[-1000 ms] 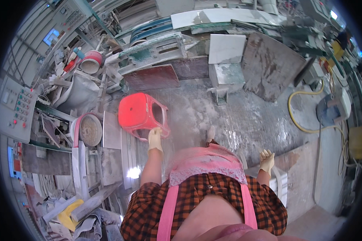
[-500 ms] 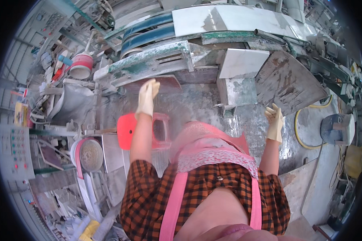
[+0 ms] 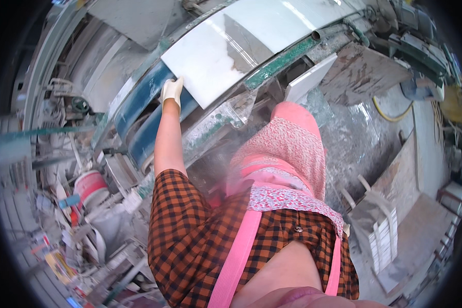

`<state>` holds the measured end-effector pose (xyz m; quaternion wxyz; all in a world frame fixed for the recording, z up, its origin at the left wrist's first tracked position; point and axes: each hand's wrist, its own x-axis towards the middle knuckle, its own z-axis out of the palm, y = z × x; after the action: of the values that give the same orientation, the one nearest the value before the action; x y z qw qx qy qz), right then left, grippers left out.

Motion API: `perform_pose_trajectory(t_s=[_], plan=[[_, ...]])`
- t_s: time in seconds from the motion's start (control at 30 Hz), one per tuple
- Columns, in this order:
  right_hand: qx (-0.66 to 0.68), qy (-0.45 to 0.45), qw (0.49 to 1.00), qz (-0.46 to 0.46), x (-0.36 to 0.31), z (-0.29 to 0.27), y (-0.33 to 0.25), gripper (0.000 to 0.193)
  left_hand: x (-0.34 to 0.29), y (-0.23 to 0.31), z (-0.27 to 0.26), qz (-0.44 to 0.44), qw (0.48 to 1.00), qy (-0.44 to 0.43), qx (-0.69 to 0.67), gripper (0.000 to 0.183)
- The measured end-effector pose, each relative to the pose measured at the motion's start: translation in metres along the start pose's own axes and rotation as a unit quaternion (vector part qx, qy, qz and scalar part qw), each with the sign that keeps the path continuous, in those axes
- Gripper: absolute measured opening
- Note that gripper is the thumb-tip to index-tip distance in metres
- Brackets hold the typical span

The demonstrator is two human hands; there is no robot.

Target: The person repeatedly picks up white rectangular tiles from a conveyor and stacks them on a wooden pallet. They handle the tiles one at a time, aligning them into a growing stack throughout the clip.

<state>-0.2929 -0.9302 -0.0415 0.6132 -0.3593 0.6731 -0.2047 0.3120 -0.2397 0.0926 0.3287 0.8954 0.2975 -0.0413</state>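
Observation:
My left hand (image 3: 171, 91), in a cream rubber glove, reaches forward to the short near-left edge of a glossy white stone slab (image 3: 203, 66) with a grey-brown patch at its right. The glove's fingers are bent in against that edge; how far they wrap under it is hidden. Beneath the hand run the blue belts (image 3: 154, 120) of a conveyor, on which the slab lies flat. My right hand does not show; my body and apron cover that side.
A green-painted rail (image 3: 282, 64) borders the conveyor. Below it, a smaller white slab (image 3: 310, 77) leans near a worn brown board (image 3: 364, 74). A yellow hose (image 3: 392, 118) lies on the wet floor at right. Left stand a red-and-white bucket (image 3: 91, 187) and clutter.
I have turned left and come closer to the conveyor. My left hand has moved forward to the slab's edge. My right hand, with fingers bent before, has left the view.

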Motion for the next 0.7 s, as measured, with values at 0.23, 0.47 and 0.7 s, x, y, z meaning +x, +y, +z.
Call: perform_pose_trajectory(t_s=[0.23,0.47,0.7], plan=[[-0.064,-0.084,0.99,-0.094,-0.088,0.104,-0.043,0.045,0.032,-0.014,0.014,-0.05,0.935,-0.127,-0.328,0.059],[-0.088,-0.069,0.986,-0.126,-0.153,0.175,-0.043,0.038,0.027,0.031,-0.027,-0.057,0.845,-0.241,-0.473,0.056],[-0.055,-0.055,0.994,-0.083,-0.15,0.137,-0.008,0.035,0.092,0.105,-0.077,0.035,0.909,-0.271,-0.316,0.059]])
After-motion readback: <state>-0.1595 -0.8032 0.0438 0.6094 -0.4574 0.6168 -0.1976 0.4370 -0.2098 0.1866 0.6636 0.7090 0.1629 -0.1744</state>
